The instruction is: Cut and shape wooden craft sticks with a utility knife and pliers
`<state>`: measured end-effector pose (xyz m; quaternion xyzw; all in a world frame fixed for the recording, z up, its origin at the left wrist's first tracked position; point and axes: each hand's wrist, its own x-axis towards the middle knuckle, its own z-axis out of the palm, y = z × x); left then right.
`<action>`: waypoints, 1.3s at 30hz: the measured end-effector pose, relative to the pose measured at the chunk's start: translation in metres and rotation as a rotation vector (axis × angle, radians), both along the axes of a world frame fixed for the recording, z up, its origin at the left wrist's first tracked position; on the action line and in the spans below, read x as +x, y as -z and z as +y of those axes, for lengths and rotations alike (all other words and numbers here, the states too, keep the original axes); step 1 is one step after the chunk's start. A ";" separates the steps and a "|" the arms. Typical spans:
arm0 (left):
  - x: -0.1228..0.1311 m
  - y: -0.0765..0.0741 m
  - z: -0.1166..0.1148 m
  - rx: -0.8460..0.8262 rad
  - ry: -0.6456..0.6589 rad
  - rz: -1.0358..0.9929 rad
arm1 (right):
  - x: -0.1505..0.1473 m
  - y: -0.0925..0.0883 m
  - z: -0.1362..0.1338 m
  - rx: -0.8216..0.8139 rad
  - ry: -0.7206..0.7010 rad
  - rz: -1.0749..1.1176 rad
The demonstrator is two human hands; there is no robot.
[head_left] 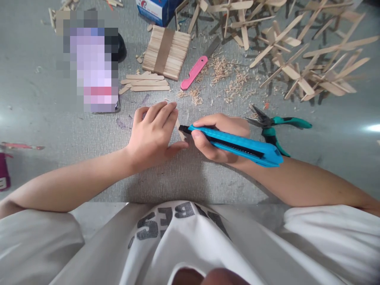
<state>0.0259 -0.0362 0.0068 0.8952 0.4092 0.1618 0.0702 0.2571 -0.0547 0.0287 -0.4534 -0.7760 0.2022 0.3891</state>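
My right hand [221, 132] is wrapped round a blue snap-off utility knife [237, 142], its black tip pointing left. That tip meets the edge of a wooden craft stick [181, 135] lying on the table. Over the stick lies my left hand [157, 130], palm down, fingers together and thumb bent, pinning it to the surface. Most of the stick is hidden under these fingers, and the knife's blade edge is too small to make out. Just right of my right hand rest teal-handled pliers [268, 122] with their jaws apart.
Loose craft sticks [148, 83] and a banded bundle of sticks [166, 51] lie ahead. Beside them are a pink-handled knife [194, 73] and wood shavings [222, 69]. Stick assemblies [292, 71] crowd the far right, a blue box [157, 12] stands at the back, and a blurred-out object [93, 63] lies left.
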 end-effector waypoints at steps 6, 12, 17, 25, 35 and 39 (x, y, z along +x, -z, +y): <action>-0.001 -0.005 -0.007 0.025 0.033 0.017 | 0.001 -0.001 0.002 -0.013 0.016 0.041; -0.001 -0.021 -0.024 0.133 0.137 0.085 | 0.008 -0.001 0.006 -0.097 0.054 0.013; -0.005 -0.019 -0.017 -0.023 0.261 0.185 | 0.011 0.001 0.006 -0.160 0.118 0.050; -0.008 -0.013 -0.010 -0.152 0.289 0.224 | 0.012 0.002 0.006 -0.125 0.154 0.040; -0.010 -0.009 -0.011 -0.154 0.304 0.221 | 0.017 0.005 0.003 -0.040 0.111 -0.088; -0.010 -0.007 -0.011 -0.132 0.309 0.200 | 0.016 0.003 0.002 -0.032 0.090 -0.077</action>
